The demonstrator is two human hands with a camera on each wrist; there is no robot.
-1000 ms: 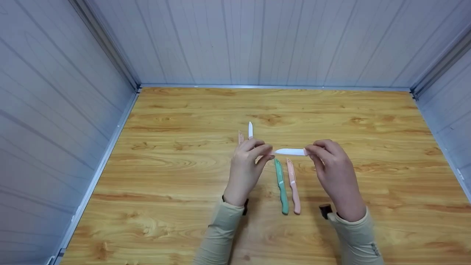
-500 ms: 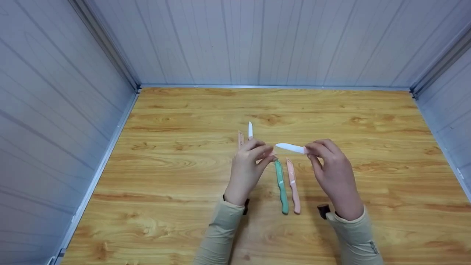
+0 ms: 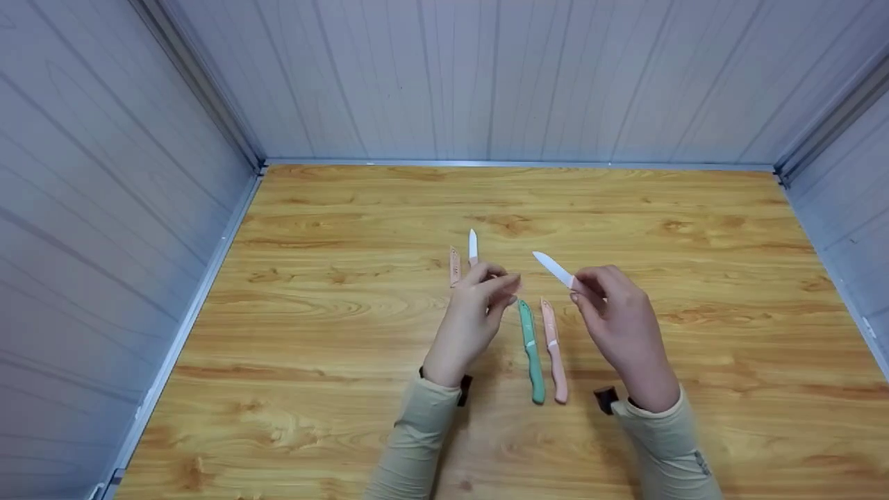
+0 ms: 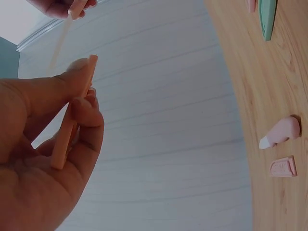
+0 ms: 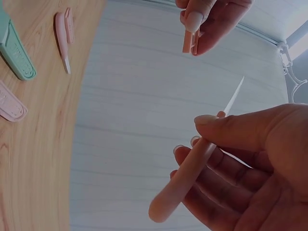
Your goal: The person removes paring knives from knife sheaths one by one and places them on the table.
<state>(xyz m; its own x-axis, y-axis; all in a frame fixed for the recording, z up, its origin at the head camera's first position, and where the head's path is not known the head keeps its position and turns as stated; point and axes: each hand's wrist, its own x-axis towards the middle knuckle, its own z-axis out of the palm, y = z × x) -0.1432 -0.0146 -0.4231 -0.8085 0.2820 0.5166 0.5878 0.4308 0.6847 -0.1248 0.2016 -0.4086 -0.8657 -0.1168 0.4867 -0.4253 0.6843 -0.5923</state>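
Observation:
My left hand pinches a pink knife sheath between thumb and fingers; in the head view the fingers mostly cover it. Held in my right hand is a paring knife with a white blade and a pink handle. Its bare blade points up and leftward, apart from the sheath. Below and between the hands, a green sheathed knife and a pink sheathed knife lie side by side on the table. Beyond my left hand lies another unsheathed knife, its handle largely hidden in the head view, beside a loose pink sheath.
The wood-grain table is bounded by a pale panel wall at the back. Further panels stand at the left and right. A dark wrist camera shows by the right cuff.
The right hand has drawn the knife away from the left hand's sheath and swung its tip upward, from roughly level to slanting. The left hand has barely moved; the knives on the table lie unchanged.

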